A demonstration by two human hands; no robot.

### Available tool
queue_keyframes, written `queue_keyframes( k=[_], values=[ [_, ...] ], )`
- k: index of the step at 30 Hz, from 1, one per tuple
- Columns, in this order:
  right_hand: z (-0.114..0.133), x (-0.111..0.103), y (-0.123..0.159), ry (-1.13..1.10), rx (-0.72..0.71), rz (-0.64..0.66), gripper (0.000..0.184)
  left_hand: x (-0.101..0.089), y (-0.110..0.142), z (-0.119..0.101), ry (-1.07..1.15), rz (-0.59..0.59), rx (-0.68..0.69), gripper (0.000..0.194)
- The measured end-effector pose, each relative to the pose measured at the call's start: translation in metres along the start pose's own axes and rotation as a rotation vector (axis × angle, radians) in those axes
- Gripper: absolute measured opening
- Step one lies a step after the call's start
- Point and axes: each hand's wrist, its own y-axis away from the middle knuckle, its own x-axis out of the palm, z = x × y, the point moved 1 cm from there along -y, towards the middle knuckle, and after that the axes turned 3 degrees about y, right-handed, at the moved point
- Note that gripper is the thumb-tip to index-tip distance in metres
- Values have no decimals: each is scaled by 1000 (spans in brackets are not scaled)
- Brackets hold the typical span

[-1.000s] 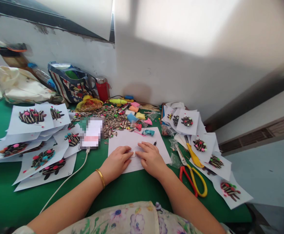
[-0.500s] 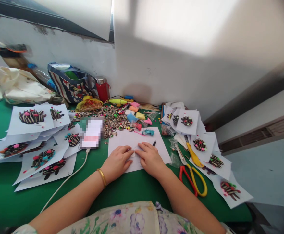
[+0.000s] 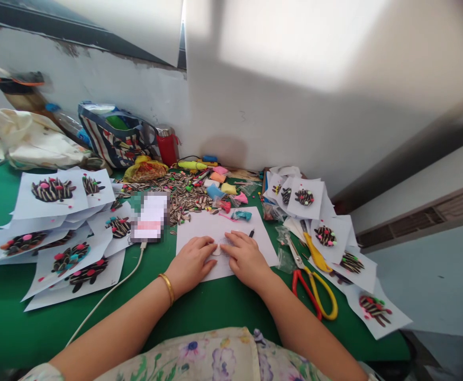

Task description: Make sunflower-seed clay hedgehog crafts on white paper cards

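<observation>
On the green table lies a white sheet of paper, with both my hands over it. A small flat white piece, perhaps clay, sits between my fingertips. My left hand rests beside it with fingers stretched out, index and thumb at the piece's left edge. From the other side my right hand spreads over the paper, its fingertips at the piece's right edge. Faint lines show on the sheet under my right fingers. A black pen lies just behind my right hand.
Sunflower seeds and coloured clay lumps lie behind the sheet. To the left are a phone on a white cable and stacked seed pictures. Scissors and more seed pictures are at right.
My fingertips have shifted very slightly around the white piece, staying on the paper. Nothing else has visibly moved.
</observation>
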Motion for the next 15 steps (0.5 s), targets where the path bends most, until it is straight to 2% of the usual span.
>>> queue_keyframes(
  k=[9, 15],
  values=[
    [8, -12, 4, 17, -53, 121, 49, 0, -1, 1, -1, 8, 5, 28],
    [14, -8, 6, 13, -5, 111, 52, 0, 1, 1, -53, -17, 9, 29]
  ],
)
